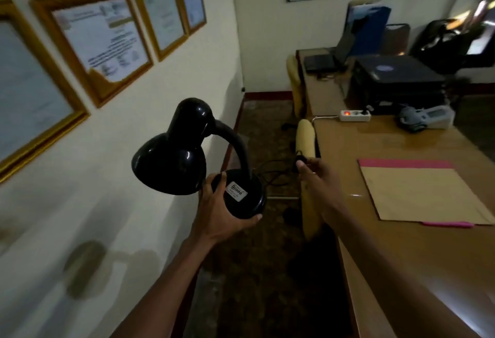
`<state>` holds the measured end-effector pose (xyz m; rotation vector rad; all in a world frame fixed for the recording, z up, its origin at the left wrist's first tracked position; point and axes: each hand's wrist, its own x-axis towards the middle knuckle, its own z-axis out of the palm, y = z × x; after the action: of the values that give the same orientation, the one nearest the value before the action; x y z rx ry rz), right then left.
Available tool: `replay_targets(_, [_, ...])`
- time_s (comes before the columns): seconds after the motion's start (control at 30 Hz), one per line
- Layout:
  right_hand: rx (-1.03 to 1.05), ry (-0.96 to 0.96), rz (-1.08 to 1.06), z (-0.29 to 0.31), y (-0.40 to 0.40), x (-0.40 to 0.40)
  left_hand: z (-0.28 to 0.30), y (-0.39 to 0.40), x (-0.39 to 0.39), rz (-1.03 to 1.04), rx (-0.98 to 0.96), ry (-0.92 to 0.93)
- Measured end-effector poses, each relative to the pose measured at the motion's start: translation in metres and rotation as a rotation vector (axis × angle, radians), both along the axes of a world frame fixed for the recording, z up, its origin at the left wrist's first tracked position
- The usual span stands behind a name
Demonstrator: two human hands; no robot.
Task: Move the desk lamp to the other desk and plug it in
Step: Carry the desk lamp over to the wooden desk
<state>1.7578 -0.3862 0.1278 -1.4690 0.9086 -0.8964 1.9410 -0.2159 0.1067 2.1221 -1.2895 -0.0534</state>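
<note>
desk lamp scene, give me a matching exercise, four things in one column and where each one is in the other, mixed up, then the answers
Things:
1. desk lamp
2. plug
3. power strip
4. brown folder

Places:
A. on the desk's far end, red light on
B. base held in the left hand
C. flat on the near desk
D. pinched in the right hand

Pairs: 1-B, 2-D, 3-A, 4-C

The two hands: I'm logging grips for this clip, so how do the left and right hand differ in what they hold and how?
The left hand cups the black desk lamp under its round base, fingers spread wide; the right hand pinches the small black plug at its fingertips. The left is nearer the wall, the right reaches toward the desk. Both are bare and hold parts of one lamp, joined by its cord.
</note>
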Motion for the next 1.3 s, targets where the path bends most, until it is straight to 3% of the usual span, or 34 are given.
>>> replay_targets(0.7, [0.034,0.035,-0.476,0.007,-0.323,0.079,-0.025,-0.440,0.119,-0.460,0.081,-0.025])
replay_targets(1.03, [0.040,0.051,-0.626,-0.004,-0.425,0.053,-0.060,-0.578,0.087,-0.597,0.088,-0.025])
replay_targets(1.3, [0.116,0.072,-0.630,-0.063,-0.502,0.009,-0.124,-0.643,0.027,-0.585,0.227,-0.010])
